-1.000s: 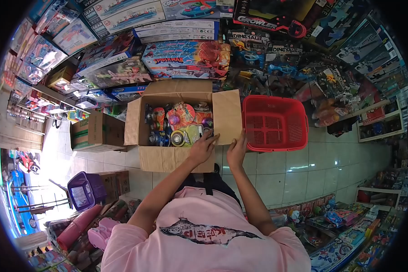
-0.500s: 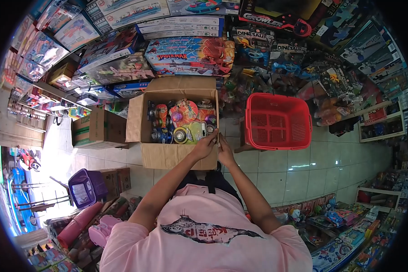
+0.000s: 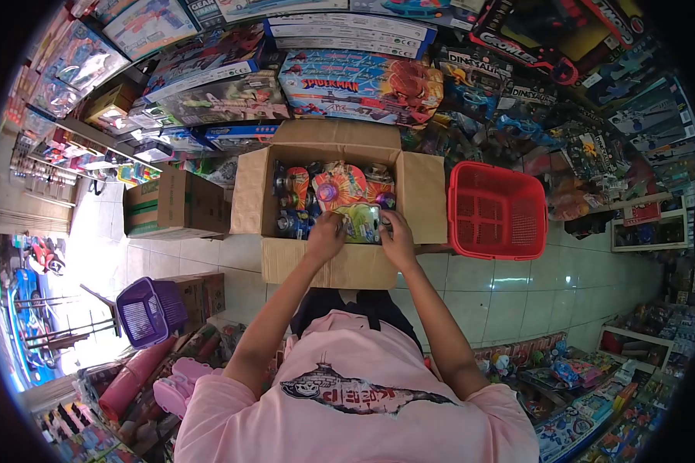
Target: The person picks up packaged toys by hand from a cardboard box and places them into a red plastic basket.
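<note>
The left hand [image 3: 326,235] and right hand [image 3: 398,239] are curled round the ends of a green toy pack [image 3: 361,222], inside the cardboard box [image 3: 328,270] by its near wall. A red basket [image 3: 496,216] stands beside the box

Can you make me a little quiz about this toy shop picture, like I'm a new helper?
1. What colour is the basket right beside the open cardboard box? A purple, B red, C yellow.
2. True or false: the left hand and the right hand both reach into the cardboard box, at a green toy pack.
3. Fill in: the big toy box behind the cardboard box says ____.
Key: 1 B; 2 true; 3 Spiderman.
</note>
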A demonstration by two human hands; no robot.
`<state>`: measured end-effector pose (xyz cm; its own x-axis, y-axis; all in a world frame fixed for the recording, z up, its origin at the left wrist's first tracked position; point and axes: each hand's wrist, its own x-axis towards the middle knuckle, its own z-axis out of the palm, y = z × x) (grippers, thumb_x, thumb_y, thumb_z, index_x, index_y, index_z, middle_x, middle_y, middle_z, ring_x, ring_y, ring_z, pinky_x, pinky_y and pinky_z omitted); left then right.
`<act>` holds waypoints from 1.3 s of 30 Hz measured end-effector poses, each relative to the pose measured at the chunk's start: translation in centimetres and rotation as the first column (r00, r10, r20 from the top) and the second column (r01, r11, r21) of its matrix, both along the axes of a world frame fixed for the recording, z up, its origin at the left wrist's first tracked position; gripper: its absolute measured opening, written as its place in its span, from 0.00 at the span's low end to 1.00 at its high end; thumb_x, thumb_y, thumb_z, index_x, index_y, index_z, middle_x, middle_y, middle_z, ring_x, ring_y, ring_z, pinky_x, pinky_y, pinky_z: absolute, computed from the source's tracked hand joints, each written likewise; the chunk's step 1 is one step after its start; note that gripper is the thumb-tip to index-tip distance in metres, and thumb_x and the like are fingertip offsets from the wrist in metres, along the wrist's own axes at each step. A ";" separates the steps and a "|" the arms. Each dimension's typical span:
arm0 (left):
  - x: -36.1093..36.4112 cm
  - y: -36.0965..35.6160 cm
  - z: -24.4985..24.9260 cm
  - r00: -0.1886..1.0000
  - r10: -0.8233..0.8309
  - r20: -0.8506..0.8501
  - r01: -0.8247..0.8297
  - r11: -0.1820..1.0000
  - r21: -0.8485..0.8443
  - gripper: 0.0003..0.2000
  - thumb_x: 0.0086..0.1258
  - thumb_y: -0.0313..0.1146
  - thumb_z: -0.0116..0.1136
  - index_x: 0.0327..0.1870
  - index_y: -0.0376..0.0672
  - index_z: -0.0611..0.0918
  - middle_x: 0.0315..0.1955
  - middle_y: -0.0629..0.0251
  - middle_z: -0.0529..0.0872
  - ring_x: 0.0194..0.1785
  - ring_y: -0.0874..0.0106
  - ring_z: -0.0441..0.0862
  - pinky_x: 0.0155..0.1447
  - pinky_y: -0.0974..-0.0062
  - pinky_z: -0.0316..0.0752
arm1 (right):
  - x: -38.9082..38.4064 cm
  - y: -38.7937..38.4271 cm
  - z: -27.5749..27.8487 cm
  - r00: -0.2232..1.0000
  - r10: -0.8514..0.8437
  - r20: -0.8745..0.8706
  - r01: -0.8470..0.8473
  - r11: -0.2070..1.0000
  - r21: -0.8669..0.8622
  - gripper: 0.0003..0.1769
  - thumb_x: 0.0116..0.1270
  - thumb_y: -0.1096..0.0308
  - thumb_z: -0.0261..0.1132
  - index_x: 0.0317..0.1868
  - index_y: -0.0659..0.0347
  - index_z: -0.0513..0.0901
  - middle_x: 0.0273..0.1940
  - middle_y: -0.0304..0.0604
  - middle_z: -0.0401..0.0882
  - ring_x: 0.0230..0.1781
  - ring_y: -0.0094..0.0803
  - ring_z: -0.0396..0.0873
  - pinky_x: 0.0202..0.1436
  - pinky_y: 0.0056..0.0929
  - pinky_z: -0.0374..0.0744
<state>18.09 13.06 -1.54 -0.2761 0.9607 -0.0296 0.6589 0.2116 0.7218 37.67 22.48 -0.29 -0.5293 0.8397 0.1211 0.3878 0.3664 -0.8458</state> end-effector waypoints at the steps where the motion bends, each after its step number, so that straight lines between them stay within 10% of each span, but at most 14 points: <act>1: -1.5 -0.4 -0.5 0.990 0.073 -0.124 -0.084 0.993 -0.084 0.18 0.64 0.33 0.63 0.54 0.40 0.80 0.52 0.50 0.82 0.55 0.53 0.80 0.59 0.58 0.75 | -1.1 0.3 -1.9 1.000 -0.002 0.008 0.002 1.000 -0.003 0.20 0.64 0.74 0.63 0.57 0.65 0.76 0.55 0.53 0.77 0.59 0.52 0.74 0.63 0.43 0.73; 4: -5.5 -0.6 -2.7 0.997 0.030 -0.069 -0.042 0.985 -0.169 0.21 0.64 0.34 0.64 0.58 0.38 0.78 0.53 0.49 0.81 0.59 0.52 0.78 0.62 0.58 0.74 | -4.1 1.4 -3.7 0.892 -0.058 0.447 0.012 0.995 0.103 0.28 0.62 0.67 0.69 0.62 0.63 0.74 0.58 0.55 0.72 0.58 0.56 0.71 0.65 0.49 0.70; 11: -8.8 -0.5 -2.8 0.967 -0.200 0.155 0.225 0.960 -0.166 0.26 0.66 0.37 0.64 0.63 0.35 0.74 0.57 0.47 0.77 0.60 0.51 0.77 0.64 0.61 0.73 | -6.3 2.5 -1.1 0.765 -0.153 0.625 0.089 0.987 0.133 0.23 0.57 0.66 0.73 0.51 0.63 0.76 0.55 0.52 0.74 0.53 0.47 0.75 0.55 0.43 0.76; 13: -9.5 -1.0 -1.8 0.955 -0.168 0.246 0.202 0.972 -0.119 0.32 0.64 0.40 0.68 0.66 0.36 0.71 0.63 0.48 0.73 0.64 0.53 0.74 0.68 0.62 0.70 | -6.4 1.8 1.0 0.937 0.097 0.335 -0.017 0.972 -0.233 0.20 0.57 0.69 0.74 0.46 0.62 0.76 0.46 0.50 0.80 0.47 0.46 0.80 0.50 0.39 0.77; 19: -12.1 -2.5 2.3 0.885 -0.368 0.287 0.363 0.929 0.072 0.45 0.56 0.43 0.76 0.74 0.41 0.64 0.71 0.49 0.67 0.75 0.55 0.62 0.76 0.61 0.59 | -11.3 -1.7 8.1 0.970 0.229 0.075 -0.213 0.960 -0.184 0.11 0.63 0.76 0.68 0.45 0.64 0.77 0.42 0.48 0.83 0.45 0.44 0.82 0.49 0.37 0.77; 21: -12.7 -3.5 3.1 0.901 -0.377 0.213 0.359 0.925 0.121 0.43 0.55 0.43 0.77 0.71 0.40 0.68 0.65 0.48 0.74 0.69 0.58 0.71 0.72 0.63 0.65 | -13.5 -1.2 10.9 0.960 0.278 0.021 -0.271 0.948 -0.166 0.10 0.64 0.76 0.67 0.46 0.64 0.78 0.41 0.47 0.83 0.45 0.42 0.83 0.49 0.35 0.77; 24: -13.4 -5.0 5.3 0.821 -0.127 0.556 0.126 0.991 0.040 0.32 0.59 0.42 0.74 0.60 0.32 0.76 0.41 0.55 0.87 0.47 0.69 0.85 0.55 0.71 0.77 | -16.6 0.2 13.7 0.957 0.281 -0.074 -0.290 0.941 -0.173 0.08 0.71 0.70 0.63 0.49 0.62 0.81 0.46 0.39 0.84 0.50 0.27 0.80 0.50 0.28 0.78; 29: -15.9 -7.8 4.8 0.787 0.066 0.614 -0.023 0.997 -0.078 0.25 0.66 0.40 0.69 0.57 0.31 0.77 0.41 0.60 0.87 0.44 0.74 0.83 0.52 0.73 0.77 | -21.3 4.0 10.8 0.954 0.151 -0.257 -0.252 0.869 -0.425 0.10 0.75 0.66 0.59 0.49 0.61 0.82 0.39 0.45 0.84 0.41 0.30 0.82 0.49 0.27 0.76; 33: -16.1 -10.2 3.7 0.412 0.322 0.853 -0.352 0.919 -0.177 0.18 0.74 0.40 0.60 0.56 0.35 0.77 0.44 0.66 0.85 0.45 0.79 0.80 0.50 0.77 0.76 | -22.5 7.3 0.6 0.917 0.197 0.346 -0.163 0.979 -0.126 0.20 0.64 0.59 0.70 0.53 0.60 0.81 0.55 0.49 0.80 0.54 0.39 0.80 0.56 0.36 0.77; 35: -16.3 -11.2 3.2 0.452 0.309 0.837 -0.352 0.924 -0.151 0.19 0.75 0.41 0.59 0.57 0.35 0.77 0.45 0.66 0.84 0.45 0.81 0.80 0.50 0.78 0.75 | -22.8 7.4 -1.8 0.782 0.178 0.597 -0.233 0.972 0.016 0.26 0.58 0.57 0.74 0.55 0.59 0.81 0.63 0.50 0.76 0.60 0.42 0.77 0.60 0.41 0.76; 37: -16.6 -11.9 2.0 0.470 0.341 0.814 -0.342 0.921 -0.188 0.19 0.75 0.40 0.58 0.58 0.35 0.76 0.46 0.67 0.84 0.46 0.80 0.80 0.51 0.78 0.75 | -23.0 6.9 -3.6 0.303 0.190 0.934 -0.384 0.921 -0.062 0.31 0.52 0.58 0.76 0.59 0.51 0.81 0.68 0.49 0.70 0.71 0.47 0.66 0.67 0.54 0.68; 39: -16.5 -12.2 1.8 0.486 0.342 0.804 -0.363 0.916 -0.170 0.18 0.74 0.40 0.60 0.55 0.33 0.77 0.44 0.67 0.85 0.44 0.80 0.80 0.50 0.79 0.75 | -22.5 6.5 -4.3 0.337 0.133 0.932 -0.364 0.932 -0.002 0.36 0.46 0.54 0.79 0.58 0.52 0.81 0.71 0.48 0.65 0.72 0.47 0.62 0.71 0.56 0.63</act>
